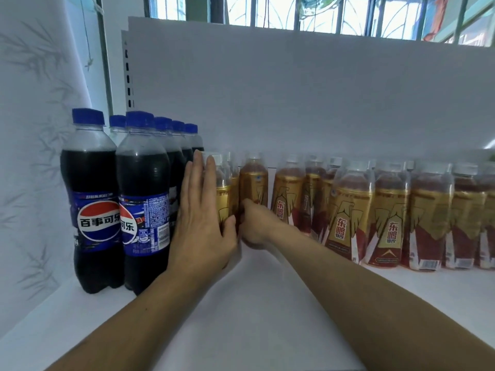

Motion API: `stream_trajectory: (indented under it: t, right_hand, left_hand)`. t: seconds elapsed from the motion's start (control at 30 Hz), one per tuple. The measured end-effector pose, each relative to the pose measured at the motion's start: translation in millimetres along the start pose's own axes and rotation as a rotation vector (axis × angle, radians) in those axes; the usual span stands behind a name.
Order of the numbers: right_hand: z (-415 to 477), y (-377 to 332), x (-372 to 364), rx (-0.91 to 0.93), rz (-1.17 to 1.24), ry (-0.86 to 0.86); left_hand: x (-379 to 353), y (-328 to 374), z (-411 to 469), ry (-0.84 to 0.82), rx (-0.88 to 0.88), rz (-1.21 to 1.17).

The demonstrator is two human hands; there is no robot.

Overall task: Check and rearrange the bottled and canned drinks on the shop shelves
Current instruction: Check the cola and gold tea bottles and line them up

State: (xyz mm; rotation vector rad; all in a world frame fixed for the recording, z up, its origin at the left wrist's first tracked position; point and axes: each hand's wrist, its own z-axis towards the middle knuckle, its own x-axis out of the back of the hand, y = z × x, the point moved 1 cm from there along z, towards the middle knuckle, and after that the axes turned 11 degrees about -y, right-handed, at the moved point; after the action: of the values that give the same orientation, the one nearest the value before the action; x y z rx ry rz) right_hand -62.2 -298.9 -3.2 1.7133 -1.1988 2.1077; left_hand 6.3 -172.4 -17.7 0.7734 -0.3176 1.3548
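Note:
Several tall cola bottles (92, 199) with blue caps and blue labels stand in two rows at the left end of the white shelf (241, 303). To their right runs a long line of small gold-labelled energy drink bottles (345, 210). My left hand (199, 218) lies flat with straight fingers between the cola row and the leftmost gold bottle (223, 194), its thumb touching that bottle. My right hand (253, 224) grips the lower part of the second gold bottle (253, 180), fingers curled round it.
A white back panel (294, 97) rises behind the bottles, with a barred window (321, 14) above it. A wall with bamboo-pattern paper (29, 156) closes the shelf on the left. The shelf front is bare white surface.

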Motion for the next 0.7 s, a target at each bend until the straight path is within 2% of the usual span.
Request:
stream_trajectory:
  t: [0.13,0.2,0.33,0.4,0.47,0.57,0.7]
  right_hand:
    - [-8,2,4,0.032,-0.001,-0.053]
    - [-18,1,9,0.056,-0.042,-0.001]
    - [-39,-12,49,0.160,-0.066,0.469]
    - [-40,-15,72,0.142,-0.096,0.579]
    - [-36,-14,89,0.014,-0.129,0.553]
    - [-29,-7,103,-0.199,-0.213,0.398]
    - [-25,-1,109,-0.201,-0.292,0.415]
  left_hand:
    - [1,-2,0,0.001,-0.012,-0.003]
    - [2,-2,0,0.003,-0.012,0.003]
    - [1,1,0,-0.010,-0.004,-0.001]
    - [1,4,0,-0.012,-0.001,-0.005]
    - [2,7,-1,-0.022,0.009,0.009]
    - [6,6,-3,-0.015,-0.040,0.087]
    - [6,8,-7,-0.030,-0.185,0.170]
